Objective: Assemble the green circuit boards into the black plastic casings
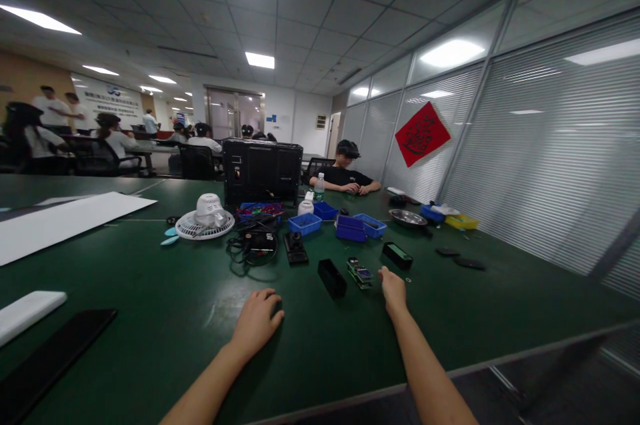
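My left hand (256, 322) rests on the green table (310, 352), fingers loosely curved and the thumb apart, holding nothing. My right hand (394, 290) is closed, its thumb and forefinger together; whatever they may hold is too small to make out. Just left of it lies a stack of green circuit boards (360, 273). Between the hands stands an open black housing (332, 278). Beyond my right fingers sits a black case with a green face (397, 255). A tiny pale piece (409, 280) lies right of my right hand.
Behind are blue bins (305, 223), tangled black cables (255, 245), a white fan (205, 217), a metal bowl (407, 217) and a yellow tray (463, 221). A big black panel (263, 172) stands upright. A person (347, 175) sits across the table. Long white and black pieces (55, 358) lie left.
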